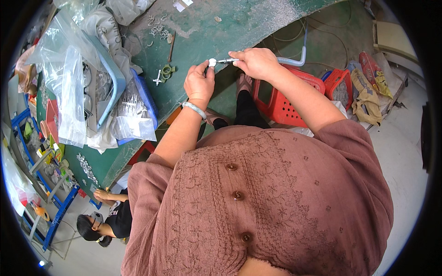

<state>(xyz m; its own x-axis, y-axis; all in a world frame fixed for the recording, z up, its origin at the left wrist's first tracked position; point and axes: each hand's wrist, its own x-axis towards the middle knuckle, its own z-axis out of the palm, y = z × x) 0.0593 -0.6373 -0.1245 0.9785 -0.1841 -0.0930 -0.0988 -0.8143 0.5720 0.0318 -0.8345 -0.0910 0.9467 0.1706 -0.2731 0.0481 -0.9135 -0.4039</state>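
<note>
Over the near edge of the green table [198,27], my left hand [199,83] pinches a small white piece [212,62] between thumb and fingertips. My right hand [256,62] is closed around a slim metal rotary handpiece [226,60], its tip pointing left. The tip meets or nearly meets the white piece; the exact contact is too small to tell. A pale blue hose [294,61] shows just right of my right hand, bending upward. On the table left of my hands lie a small silvery cross-shaped part [157,78] and green tape rings [167,72].
Small curved metal parts [159,28] and a thin brown stick [172,46] lie farther back. At left, a blue tray [146,99] holds bagged parts. Red plastic stool [290,99] and red basket [340,85] stand at right. A co-worker [103,221] sits lower left.
</note>
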